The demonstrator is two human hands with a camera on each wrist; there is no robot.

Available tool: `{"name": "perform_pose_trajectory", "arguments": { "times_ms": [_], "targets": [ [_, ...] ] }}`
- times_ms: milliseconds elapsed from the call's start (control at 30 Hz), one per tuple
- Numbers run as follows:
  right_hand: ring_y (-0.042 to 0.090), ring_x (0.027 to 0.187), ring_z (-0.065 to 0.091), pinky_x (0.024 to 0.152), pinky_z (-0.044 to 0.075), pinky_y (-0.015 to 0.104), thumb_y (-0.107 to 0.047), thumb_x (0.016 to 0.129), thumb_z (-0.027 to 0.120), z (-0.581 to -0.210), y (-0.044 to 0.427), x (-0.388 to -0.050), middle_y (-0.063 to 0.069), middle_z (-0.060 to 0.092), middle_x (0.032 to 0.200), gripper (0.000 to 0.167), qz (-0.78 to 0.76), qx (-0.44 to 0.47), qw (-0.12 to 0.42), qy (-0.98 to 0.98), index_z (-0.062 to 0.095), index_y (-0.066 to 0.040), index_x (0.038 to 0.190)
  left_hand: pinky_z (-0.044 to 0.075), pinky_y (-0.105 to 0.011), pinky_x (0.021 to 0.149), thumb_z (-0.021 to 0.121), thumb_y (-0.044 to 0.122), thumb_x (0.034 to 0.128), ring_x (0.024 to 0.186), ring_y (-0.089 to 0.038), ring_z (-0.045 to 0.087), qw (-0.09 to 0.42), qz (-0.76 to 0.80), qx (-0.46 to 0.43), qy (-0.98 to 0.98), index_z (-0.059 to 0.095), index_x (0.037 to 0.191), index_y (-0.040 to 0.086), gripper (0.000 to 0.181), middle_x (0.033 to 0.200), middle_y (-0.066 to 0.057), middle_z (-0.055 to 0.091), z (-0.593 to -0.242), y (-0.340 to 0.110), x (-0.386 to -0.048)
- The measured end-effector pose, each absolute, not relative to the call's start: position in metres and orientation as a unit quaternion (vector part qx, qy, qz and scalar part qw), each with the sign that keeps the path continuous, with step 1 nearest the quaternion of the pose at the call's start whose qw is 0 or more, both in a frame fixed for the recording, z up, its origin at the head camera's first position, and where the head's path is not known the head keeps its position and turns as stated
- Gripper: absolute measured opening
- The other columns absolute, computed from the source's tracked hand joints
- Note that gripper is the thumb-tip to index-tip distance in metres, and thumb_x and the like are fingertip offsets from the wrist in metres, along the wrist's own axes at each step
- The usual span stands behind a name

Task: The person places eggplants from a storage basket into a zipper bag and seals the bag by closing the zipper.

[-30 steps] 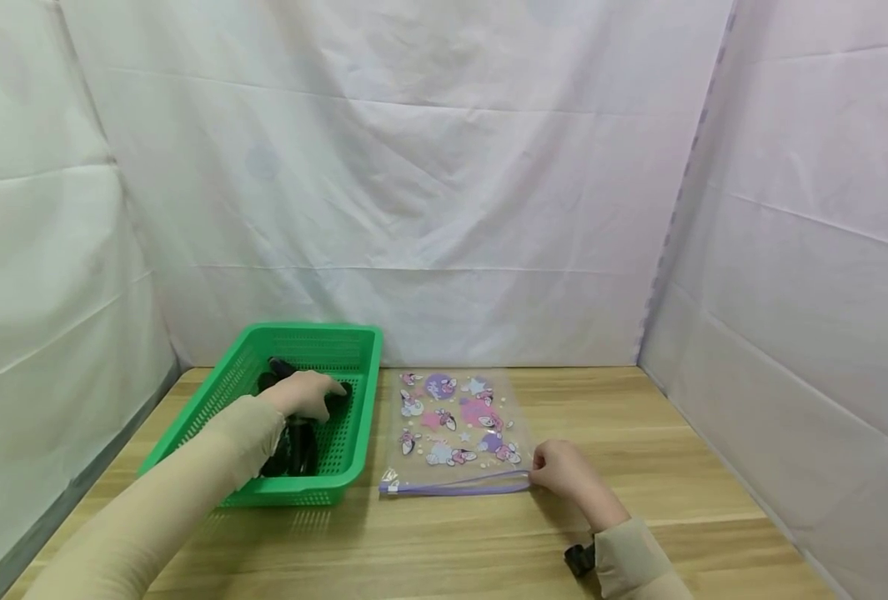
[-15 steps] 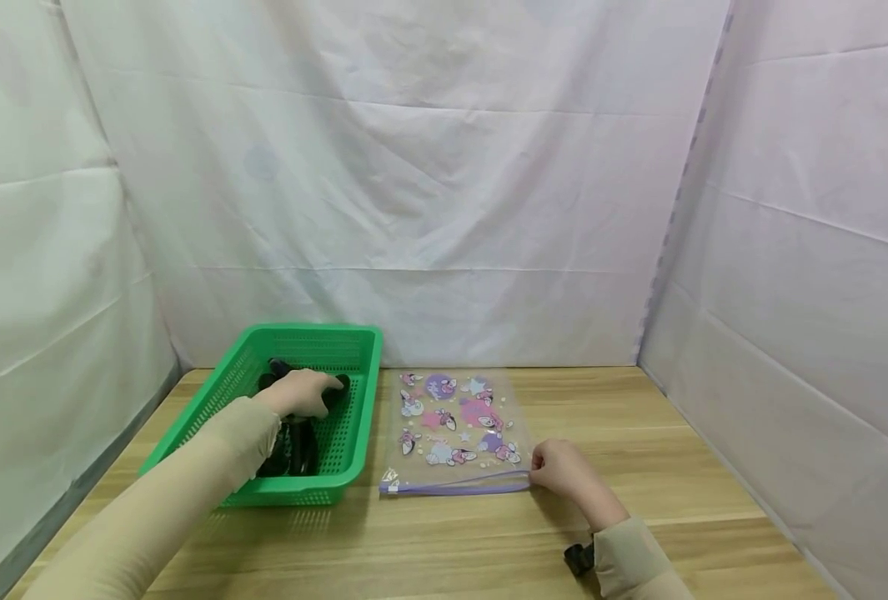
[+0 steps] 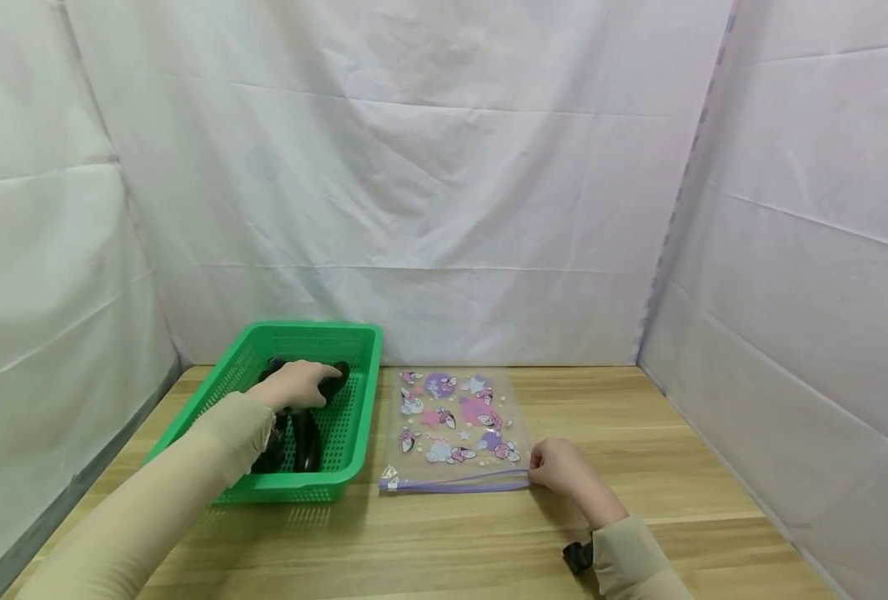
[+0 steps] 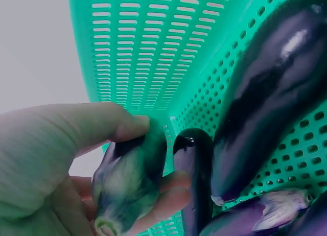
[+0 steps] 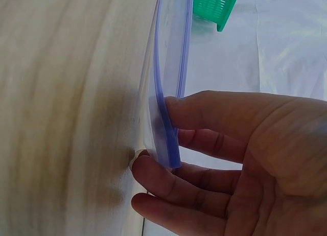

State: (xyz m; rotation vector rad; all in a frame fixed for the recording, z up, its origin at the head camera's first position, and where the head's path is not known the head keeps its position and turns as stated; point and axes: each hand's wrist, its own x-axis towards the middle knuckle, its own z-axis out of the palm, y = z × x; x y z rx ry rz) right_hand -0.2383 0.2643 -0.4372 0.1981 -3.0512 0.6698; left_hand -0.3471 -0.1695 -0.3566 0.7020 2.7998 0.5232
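Note:
In the green basket [image 3: 371, 400], the left hand [image 3: 296, 386] grips a dark eggplant [image 3: 334, 381]. The left wrist view shows that eggplant's stem end [image 4: 125, 190] between the thumb and the fingers of the left hand [image 4: 56, 159]. Other eggplants [image 4: 271, 88] lie beside it in the basket. A clear zip bag [image 3: 454, 425] with pink and purple prints lies flat right of the basket, its purple zip edge [image 3: 451, 487] toward the person. At the bag's near right corner, the right hand [image 3: 567, 475] pinches that edge; the right wrist view shows thumb and fingers around the purple strip [image 5: 171, 139].
The wooden table [image 3: 684, 475] carries the basket and the bag. White cloth [image 3: 413, 200] hangs behind the table and along both sides. A small black object [image 3: 579, 557] is at the right sleeve's cuff.
The left hand has moved slightly away from the person inside the basket, and the eggplant it grips has risen a little. The right hand and the bag look unchanged.

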Motion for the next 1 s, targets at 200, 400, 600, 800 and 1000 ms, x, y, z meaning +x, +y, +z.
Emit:
{"name": "perform_pose_trajectory", "arguments": {
  "times_ms": [200, 400, 600, 800, 1000],
  "targets": [
    [0.013, 0.056, 0.045, 0.053, 0.039, 0.030, -0.004, 0.072, 0.074, -0.437, 0.264, -0.238, -0.004, 0.050, 0.058, 0.022, 0.208, 0.071, 0.009, -0.975, 0.058, -0.012, 0.060, 0.031, -0.027, 0.043, 0.051, -0.004, 0.0887, 0.040, -0.011, 0.033, 0.100, 0.181, 0.242, 0.948, 0.041, 0.145, 0.001, 0.058, 0.137, -0.029, 0.046, -0.351, -0.169, -0.346],
    [0.013, 0.056, 0.046, 0.053, 0.039, 0.029, -0.004, 0.072, 0.074, -0.436, 0.264, -0.237, -0.004, 0.051, 0.058, 0.022, 0.211, 0.071, 0.009, -0.975, 0.058, -0.012, 0.060, 0.031, -0.027, 0.043, 0.052, -0.002, 0.0900, 0.040, -0.011, 0.031, 0.098, 0.189, 0.239, 0.947, 0.040, 0.147, 0.003, 0.058, 0.134, -0.027, 0.050, -0.347, -0.168, -0.347],
    [0.014, 0.056, 0.047, 0.054, 0.040, 0.030, -0.002, 0.073, 0.074, -0.434, 0.264, -0.236, -0.003, 0.052, 0.059, 0.022, 0.217, 0.070, 0.004, -0.974, 0.059, -0.011, 0.060, 0.031, -0.028, 0.043, 0.053, -0.002, 0.0891, 0.040, -0.011, 0.030, 0.097, 0.187, 0.243, 0.947, 0.040, 0.147, 0.003, 0.059, 0.138, -0.028, 0.046, -0.347, -0.169, -0.349],
    [0.014, 0.056, 0.047, 0.054, 0.040, 0.030, -0.002, 0.073, 0.074, -0.433, 0.264, -0.235, -0.003, 0.051, 0.058, 0.023, 0.216, 0.071, 0.006, -0.974, 0.058, -0.010, 0.060, 0.031, -0.028, 0.042, 0.053, -0.001, 0.0894, 0.040, -0.012, 0.031, 0.087, 0.180, 0.246, 0.948, 0.040, 0.147, 0.004, 0.059, 0.139, -0.029, 0.044, -0.344, -0.170, -0.348],
    [0.014, 0.056, 0.045, 0.055, 0.039, 0.030, -0.002, 0.072, 0.075, -0.433, 0.264, -0.235, -0.004, 0.050, 0.057, 0.024, 0.218, 0.076, 0.012, -0.973, 0.057, -0.010, 0.059, 0.034, -0.029, 0.043, 0.054, 0.000, 0.0898, 0.039, -0.012, 0.035, 0.079, 0.179, 0.243, 0.950, 0.040, 0.147, 0.004, 0.059, 0.140, -0.029, 0.044, -0.339, -0.170, -0.346]
  ]
}}
